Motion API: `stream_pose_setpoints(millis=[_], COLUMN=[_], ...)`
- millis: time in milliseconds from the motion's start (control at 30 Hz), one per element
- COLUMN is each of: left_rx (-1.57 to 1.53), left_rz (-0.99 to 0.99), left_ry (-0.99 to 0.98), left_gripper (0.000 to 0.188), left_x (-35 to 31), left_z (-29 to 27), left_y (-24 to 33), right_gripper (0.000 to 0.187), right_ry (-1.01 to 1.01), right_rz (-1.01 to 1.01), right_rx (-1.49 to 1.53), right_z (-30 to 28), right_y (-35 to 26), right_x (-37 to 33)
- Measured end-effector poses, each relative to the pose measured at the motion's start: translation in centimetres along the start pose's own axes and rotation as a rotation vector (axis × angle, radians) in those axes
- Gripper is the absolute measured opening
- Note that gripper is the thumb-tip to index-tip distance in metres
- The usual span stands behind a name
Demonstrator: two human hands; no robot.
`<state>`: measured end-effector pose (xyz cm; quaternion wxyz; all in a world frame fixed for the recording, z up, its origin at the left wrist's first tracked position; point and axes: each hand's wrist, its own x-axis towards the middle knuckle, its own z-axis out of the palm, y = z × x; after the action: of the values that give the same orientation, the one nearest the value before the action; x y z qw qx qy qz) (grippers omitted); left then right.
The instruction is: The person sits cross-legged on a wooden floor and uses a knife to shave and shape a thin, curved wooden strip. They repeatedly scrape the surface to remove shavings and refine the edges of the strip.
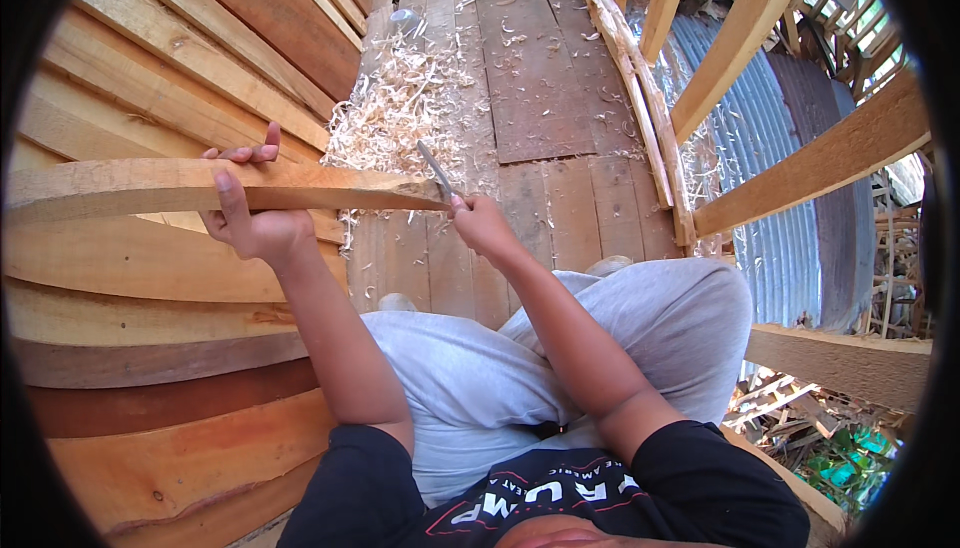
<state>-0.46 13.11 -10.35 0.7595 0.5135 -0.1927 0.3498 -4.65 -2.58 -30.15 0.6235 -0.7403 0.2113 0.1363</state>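
A long wooden board (340,188) stretches level from the left edge of the view to just in front of my right hand. My left hand (262,230) grips it from below, with the thumb on the near side and fingers showing behind its far edge. My right hand (487,226) is closed around the lower end of a thin grey metal blade (433,164), which points up and slightly left. The blade crosses the board's right end, where the wood has a dark patch. Its handle is hidden in my fist.
Curly wood shavings (400,108) are heaped on the plank floor (540,78) beyond the board, beside a small clear round object (404,20). Stacked planks (150,258) line my left. Wooden posts (735,38) and corrugated metal sheets (770,188) stand at the right.
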Motion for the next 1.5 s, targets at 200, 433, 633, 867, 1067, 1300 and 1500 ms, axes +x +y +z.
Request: stream_pose_setpoints(millis=[200,433,633,867,1067,1300,1500], left_rx=[-0.233,-0.095,0.140,0.295,0.283,0.303,0.271], left_rz=[-0.275,-0.227,-0.166,-0.015,-0.065,0.008,-0.083], left_ry=[-0.095,-0.047,0.351,0.483,0.541,0.480,0.461], left_gripper=[0.019,0.025,0.027,0.026,0.026,0.031,0.029], left_x=[0.2,-0.5,-1.9,-1.9,-1.2,-1.9,-2.1], left_z=[0.3,-0.2,5.7,6.0,5.2,5.8,6.6], left_y=[2.4,2.2,3.2,2.9,1.9,2.1,2.6], right_gripper=[0.050,0.059,0.057,0.055,0.051,0.052,0.054], right_ry=[-0.046,0.094,0.238,0.110,0.123,0.034,0.178], right_rz=[0.055,-0.100,-0.133,-0.236,-0.245,-0.194,-0.264], right_rx=[-0.023,-0.195,-0.107,-0.127,-0.256,-0.105,-0.182], right_z=[-1.2,1.0,0.5,1.0,0.5,1.3,-0.8], right_y=[-0.6,-1.7,0.8,-4.1,3.5,-3.3,4.3], right_x=[-1.5,-3.8,-0.3,-3.0,1.8,-1.8,2.7])
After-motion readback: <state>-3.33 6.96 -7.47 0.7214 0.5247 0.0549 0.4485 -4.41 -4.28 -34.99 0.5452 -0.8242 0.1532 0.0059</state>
